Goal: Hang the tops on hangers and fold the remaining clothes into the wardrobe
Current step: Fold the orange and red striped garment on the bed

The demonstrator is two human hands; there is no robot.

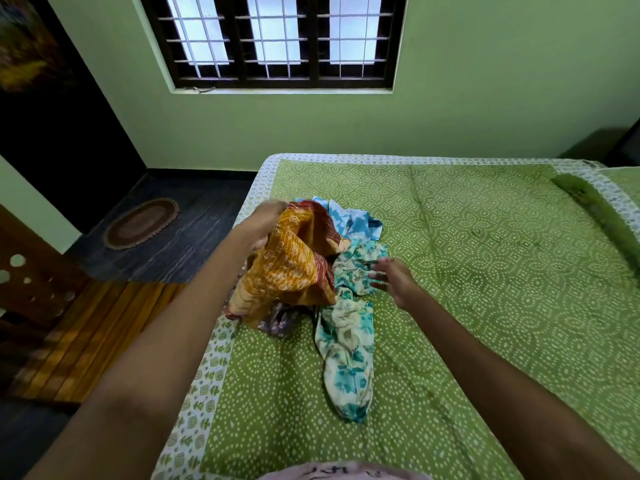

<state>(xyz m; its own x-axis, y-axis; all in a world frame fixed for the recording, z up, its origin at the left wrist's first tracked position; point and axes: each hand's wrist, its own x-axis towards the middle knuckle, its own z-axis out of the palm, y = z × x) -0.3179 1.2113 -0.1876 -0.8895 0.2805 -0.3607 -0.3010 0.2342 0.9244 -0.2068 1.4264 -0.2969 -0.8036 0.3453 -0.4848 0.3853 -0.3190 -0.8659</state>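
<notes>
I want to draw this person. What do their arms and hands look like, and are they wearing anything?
Both arms are bare from the frame's bottom edge up to the hands, with no sleeves showing. The left hand and the right hand wear no gloves, and I see no rings, bangles or watch, though motion blur softens the fingers. At the bottom edge a bit of pale pinkish garment with dark markings shows on the body.

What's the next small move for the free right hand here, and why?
Probably bring the right hand across to take hold of the orange garment. The left hand grips it bunched and lifted off the pile of clothes on the bed, and the right hand hovers open beside it, holding nothing. A second grip would let it be spread out.
</notes>
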